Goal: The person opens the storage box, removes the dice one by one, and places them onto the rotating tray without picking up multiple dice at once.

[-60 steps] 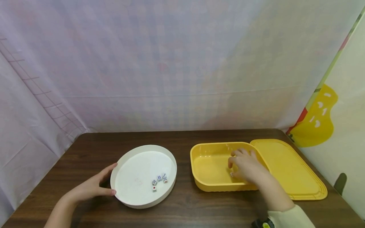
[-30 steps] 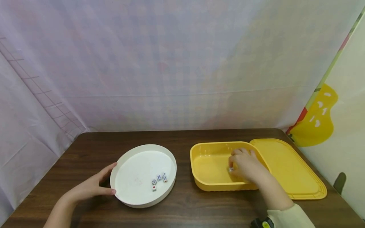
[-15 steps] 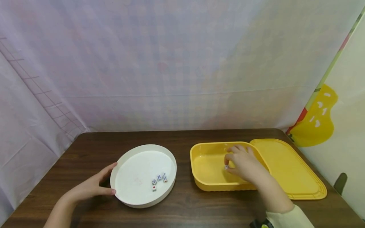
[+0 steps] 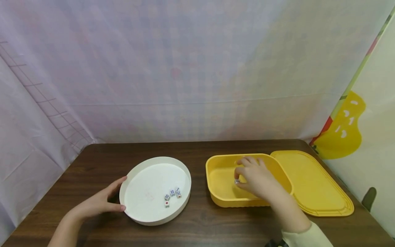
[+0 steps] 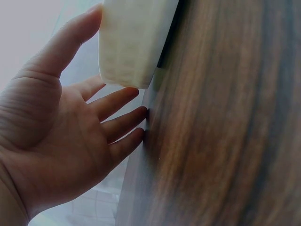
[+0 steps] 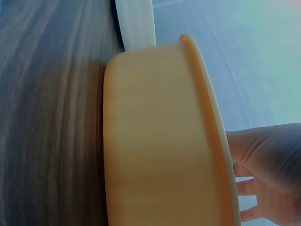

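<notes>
My left hand (image 4: 98,203) rests its thumb and fingertips against the near-left side of a round white tray (image 4: 135,171); the left wrist view shows the fingers (image 5: 123,123) stretched out. Several white dice (image 4: 172,193) with blue and red pips lie together at the tray's right side. Inside the yellow box (image 4: 216,197), my right hand (image 4: 257,178) pinches one die (image 4: 237,181) between thumb and index finger, the other fingers spread above it. In the right wrist view the box wall (image 6: 155,136) hides the fingertips and the die.
A flat yellow lid (image 4: 318,183) lies right of the box, its edge close against it. Brown wood-grain table (image 4: 197,219) shows between tray and box. A pale cloth curtain (image 4: 197,85) hangs behind the table's far edge.
My right hand has taken the die between thumb and finger and moved left within the yellow box with it. My left hand and the white tray stay put.
</notes>
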`<act>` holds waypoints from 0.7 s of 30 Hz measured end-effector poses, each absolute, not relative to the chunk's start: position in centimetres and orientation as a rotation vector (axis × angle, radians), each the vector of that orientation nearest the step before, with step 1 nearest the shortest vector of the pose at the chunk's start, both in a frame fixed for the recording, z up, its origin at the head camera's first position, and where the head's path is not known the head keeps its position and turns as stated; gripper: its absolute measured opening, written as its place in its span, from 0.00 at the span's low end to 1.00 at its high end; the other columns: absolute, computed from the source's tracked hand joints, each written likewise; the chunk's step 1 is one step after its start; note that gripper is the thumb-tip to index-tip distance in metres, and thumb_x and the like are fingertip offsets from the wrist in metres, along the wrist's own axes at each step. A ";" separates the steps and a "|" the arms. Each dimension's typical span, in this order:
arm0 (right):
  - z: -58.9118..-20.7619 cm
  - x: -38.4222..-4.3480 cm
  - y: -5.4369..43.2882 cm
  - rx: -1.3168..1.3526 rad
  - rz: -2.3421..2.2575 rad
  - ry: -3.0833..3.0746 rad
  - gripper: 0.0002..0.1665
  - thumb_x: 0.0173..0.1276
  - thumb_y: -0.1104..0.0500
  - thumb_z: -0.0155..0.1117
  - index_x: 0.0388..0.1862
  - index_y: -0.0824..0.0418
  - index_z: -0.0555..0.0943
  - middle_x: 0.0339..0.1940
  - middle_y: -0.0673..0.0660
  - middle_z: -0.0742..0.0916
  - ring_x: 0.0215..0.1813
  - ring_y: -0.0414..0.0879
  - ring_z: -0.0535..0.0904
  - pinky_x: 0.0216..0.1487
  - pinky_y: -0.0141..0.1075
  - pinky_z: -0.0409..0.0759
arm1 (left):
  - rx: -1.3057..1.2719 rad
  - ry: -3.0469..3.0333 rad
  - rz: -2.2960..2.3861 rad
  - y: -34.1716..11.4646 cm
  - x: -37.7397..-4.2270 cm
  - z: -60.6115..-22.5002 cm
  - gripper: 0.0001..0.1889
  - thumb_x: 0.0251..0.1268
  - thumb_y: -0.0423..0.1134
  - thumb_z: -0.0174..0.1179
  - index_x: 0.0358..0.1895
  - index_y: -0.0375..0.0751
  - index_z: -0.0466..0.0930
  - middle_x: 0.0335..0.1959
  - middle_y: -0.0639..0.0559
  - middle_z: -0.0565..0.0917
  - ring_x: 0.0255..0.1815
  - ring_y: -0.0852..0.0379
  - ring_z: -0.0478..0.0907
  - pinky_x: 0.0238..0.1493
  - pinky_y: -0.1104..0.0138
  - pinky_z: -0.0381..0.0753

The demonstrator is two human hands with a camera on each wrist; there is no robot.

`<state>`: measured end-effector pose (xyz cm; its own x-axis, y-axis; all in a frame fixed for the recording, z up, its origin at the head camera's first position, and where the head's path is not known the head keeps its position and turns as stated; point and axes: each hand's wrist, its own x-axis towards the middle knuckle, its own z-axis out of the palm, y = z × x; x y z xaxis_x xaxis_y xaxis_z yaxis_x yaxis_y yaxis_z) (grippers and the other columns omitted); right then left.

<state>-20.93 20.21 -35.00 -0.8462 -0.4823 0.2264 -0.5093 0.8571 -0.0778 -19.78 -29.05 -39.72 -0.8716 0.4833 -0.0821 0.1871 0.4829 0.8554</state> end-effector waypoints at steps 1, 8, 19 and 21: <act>-35.0 -20.9 20.1 0.771 0.189 -2.829 0.09 0.57 0.55 0.73 0.25 0.46 0.79 0.54 0.61 0.80 0.61 0.63 0.68 0.58 0.66 0.58 | 0.564 2.422 1.337 -29.0 -19.8 -39.7 0.51 0.55 0.36 0.68 0.75 0.31 0.41 0.73 0.25 0.43 0.71 0.25 0.36 0.58 0.29 0.41; -35.3 -21.0 19.1 0.810 0.154 -2.798 0.09 0.56 0.54 0.73 0.25 0.47 0.79 0.53 0.60 0.81 0.59 0.59 0.69 0.57 0.64 0.61 | 0.567 2.434 1.326 -29.0 -19.7 -39.5 0.50 0.56 0.36 0.68 0.75 0.30 0.41 0.73 0.25 0.43 0.71 0.25 0.37 0.58 0.29 0.43; -35.5 -21.0 17.0 0.866 0.168 -2.776 0.10 0.56 0.54 0.73 0.24 0.48 0.79 0.52 0.60 0.81 0.59 0.60 0.69 0.61 0.67 0.56 | 0.579 2.462 1.306 -29.0 -19.7 -39.6 0.50 0.55 0.37 0.68 0.74 0.30 0.43 0.72 0.24 0.44 0.70 0.24 0.38 0.57 0.28 0.42; -35.4 -21.0 16.5 0.877 0.174 -2.773 0.10 0.57 0.54 0.73 0.25 0.48 0.79 0.52 0.60 0.81 0.59 0.60 0.70 0.60 0.67 0.56 | 0.572 2.460 1.305 -29.0 -19.7 -39.6 0.50 0.55 0.37 0.68 0.75 0.31 0.43 0.73 0.24 0.44 0.70 0.24 0.37 0.57 0.28 0.42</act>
<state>-21.00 16.53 -35.37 -0.7951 -0.5521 0.2509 -0.5791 0.8140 -0.0439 -19.68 -29.00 -39.55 -0.8765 0.4757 -0.0741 0.2053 0.5085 0.8363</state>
